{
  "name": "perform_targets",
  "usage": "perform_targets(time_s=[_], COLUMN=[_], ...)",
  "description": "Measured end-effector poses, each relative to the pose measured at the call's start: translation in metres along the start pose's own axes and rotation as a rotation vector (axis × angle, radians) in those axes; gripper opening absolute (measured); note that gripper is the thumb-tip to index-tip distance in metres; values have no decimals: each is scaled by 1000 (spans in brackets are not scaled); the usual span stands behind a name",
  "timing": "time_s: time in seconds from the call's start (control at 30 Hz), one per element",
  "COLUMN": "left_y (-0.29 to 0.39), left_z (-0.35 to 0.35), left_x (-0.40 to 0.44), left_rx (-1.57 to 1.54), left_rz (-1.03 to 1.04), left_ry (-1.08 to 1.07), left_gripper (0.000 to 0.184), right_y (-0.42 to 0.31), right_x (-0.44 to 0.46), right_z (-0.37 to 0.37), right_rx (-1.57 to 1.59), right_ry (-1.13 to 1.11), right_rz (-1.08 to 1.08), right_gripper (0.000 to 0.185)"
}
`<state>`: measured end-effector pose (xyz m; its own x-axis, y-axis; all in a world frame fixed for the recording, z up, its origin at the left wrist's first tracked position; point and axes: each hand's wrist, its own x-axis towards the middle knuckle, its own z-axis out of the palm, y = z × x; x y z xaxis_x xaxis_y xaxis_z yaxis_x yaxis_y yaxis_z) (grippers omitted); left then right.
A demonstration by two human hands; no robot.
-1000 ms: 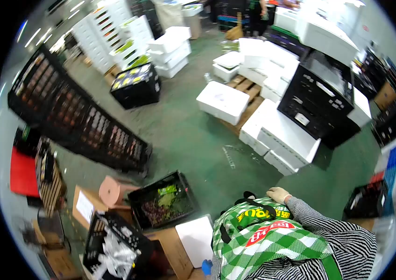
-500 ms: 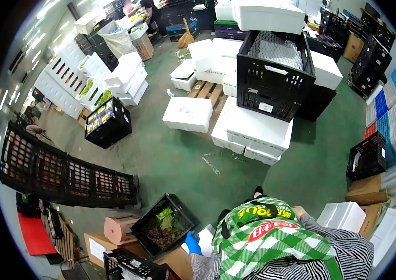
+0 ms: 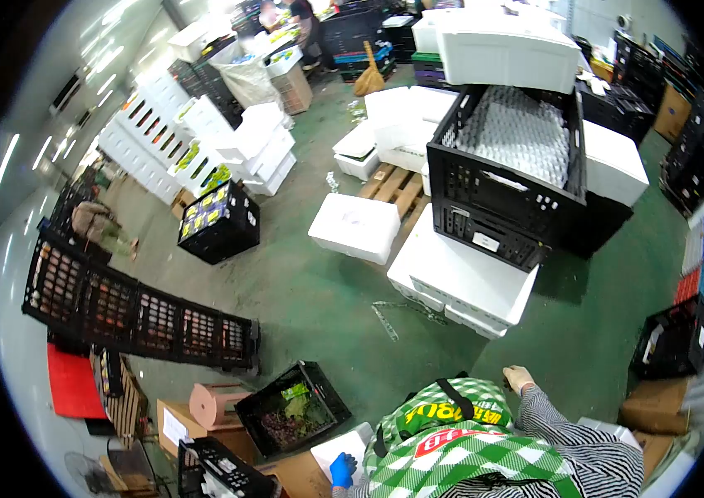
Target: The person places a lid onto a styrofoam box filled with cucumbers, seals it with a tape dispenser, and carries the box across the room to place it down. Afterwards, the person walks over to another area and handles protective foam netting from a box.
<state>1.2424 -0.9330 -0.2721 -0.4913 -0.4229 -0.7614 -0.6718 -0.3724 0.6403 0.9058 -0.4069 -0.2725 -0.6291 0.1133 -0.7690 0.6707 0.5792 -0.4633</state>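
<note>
My left hand [image 3: 342, 470], in a blue glove, hangs low beside a white foam box [image 3: 327, 451]; its fingers look loosely apart and nothing shows in them. Beyond it, a black crate [image 3: 334, 398] on the floor holds green leaves [image 3: 295, 400] and a dark reddish heap that I cannot make out. My right hand [image 3: 518, 378], in a pale glove, reaches out over the floor in front of my green checked apron [image 3: 472, 452]. Its fingers are extended, with no held thing visible. White foam boxes [image 3: 476, 274] are the nearest large things ahead of it.
A large black crate [image 3: 485, 183] with bubbled packing stands on the foam boxes. A row of black crates [image 3: 144, 315] rises at left, near a crate of packed produce [image 3: 240, 220]. Cardboard [image 3: 655, 407] lies at right. A person [image 3: 306, 29] stands far back.
My right hand has moved forward and away from my apron. My left hand is slightly lower. The whole view has shifted, with the surroundings sliding right and down.
</note>
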Motion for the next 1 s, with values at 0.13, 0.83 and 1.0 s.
perform_targets(time_s=[0.13,0.83,1.0], left_y=[35,218,314], left_z=[27,-28,-36], left_x=[-25,267,286], left_rx=[105,-28,-20], left_rz=[-167,-183,-113], left_ry=[62,-157,-26], left_gripper=[40,35,26], right_y=[-42,-95,-223], right_x=[21,19,4], right_z=[-11,127,171], right_rx=[155,-278,-129], right_ry=[-53,186,184], right_rz=[-7,-191,-117], right_gripper=[41,44,40])
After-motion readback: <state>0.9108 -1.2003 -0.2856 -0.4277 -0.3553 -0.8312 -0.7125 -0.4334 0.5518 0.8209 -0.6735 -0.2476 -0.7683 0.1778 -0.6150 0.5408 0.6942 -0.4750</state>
